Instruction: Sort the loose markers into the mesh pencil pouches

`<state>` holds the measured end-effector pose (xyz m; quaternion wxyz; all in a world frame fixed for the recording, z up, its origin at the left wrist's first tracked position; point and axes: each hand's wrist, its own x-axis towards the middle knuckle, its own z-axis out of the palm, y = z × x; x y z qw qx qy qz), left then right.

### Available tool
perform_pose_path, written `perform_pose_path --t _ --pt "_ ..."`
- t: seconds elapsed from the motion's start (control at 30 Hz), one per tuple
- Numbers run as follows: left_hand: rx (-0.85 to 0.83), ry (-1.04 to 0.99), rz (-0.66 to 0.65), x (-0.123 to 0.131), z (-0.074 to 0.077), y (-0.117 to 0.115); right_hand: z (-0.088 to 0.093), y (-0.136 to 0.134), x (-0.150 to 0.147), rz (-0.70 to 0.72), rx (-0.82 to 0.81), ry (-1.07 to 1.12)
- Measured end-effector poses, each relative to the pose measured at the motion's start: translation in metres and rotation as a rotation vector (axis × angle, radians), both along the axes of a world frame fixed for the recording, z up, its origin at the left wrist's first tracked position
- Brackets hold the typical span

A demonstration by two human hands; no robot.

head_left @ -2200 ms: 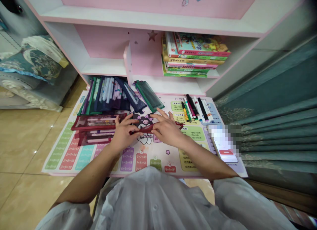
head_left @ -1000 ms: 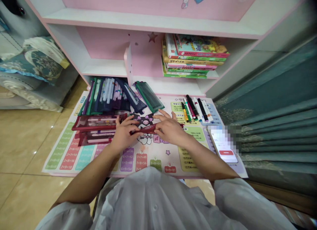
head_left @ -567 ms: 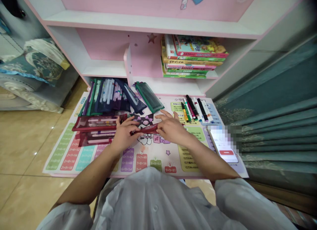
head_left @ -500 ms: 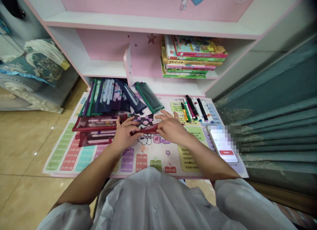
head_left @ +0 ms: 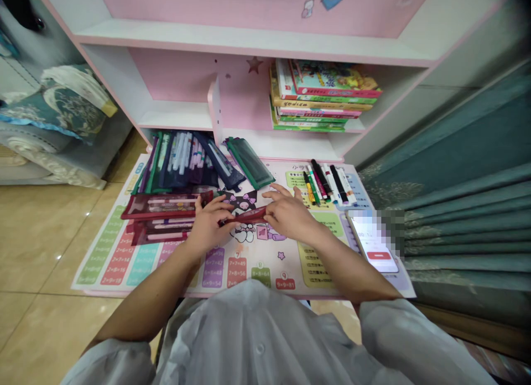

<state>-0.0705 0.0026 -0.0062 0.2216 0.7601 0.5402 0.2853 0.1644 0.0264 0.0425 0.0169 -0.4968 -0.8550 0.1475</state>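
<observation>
A narrow dark red mesh pencil pouch (head_left: 244, 216) lies across the desk mat between my hands. My left hand (head_left: 211, 224) grips its left end, and my right hand (head_left: 288, 217) rests with spread fingers over its right end, which is hidden. Just left of my left hand is a stack of wider red pencil pouches (head_left: 166, 205) holding pens. Behind them stand dark blue and green pouches (head_left: 178, 164). A green mesh pouch (head_left: 249, 162) lies beyond my hands. Several markers (head_left: 327, 183) lie beyond my right hand.
A printed multiplication desk mat (head_left: 265, 274) covers the desk. A phone (head_left: 371, 242) with a pixelated screen lies at its right edge. Books (head_left: 326, 94) stand on a pink-and-white shelf (head_left: 249, 36). A teal curtain (head_left: 468, 230) hangs right, and a cushioned sofa (head_left: 50, 119) stands left.
My right hand has slid slightly right along the pouch, and more of the pouch's middle shows between my hands. My left hand has barely moved.
</observation>
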Motion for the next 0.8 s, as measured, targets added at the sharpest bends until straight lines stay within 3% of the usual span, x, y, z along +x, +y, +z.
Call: perform_pose_path --t 0.8 --pt "0.015 -0.008 -0.002 -0.0002 -0.0008 -0.0004 0.0046 0.0027 0.0008 -0.062 -0.056 -0.093"
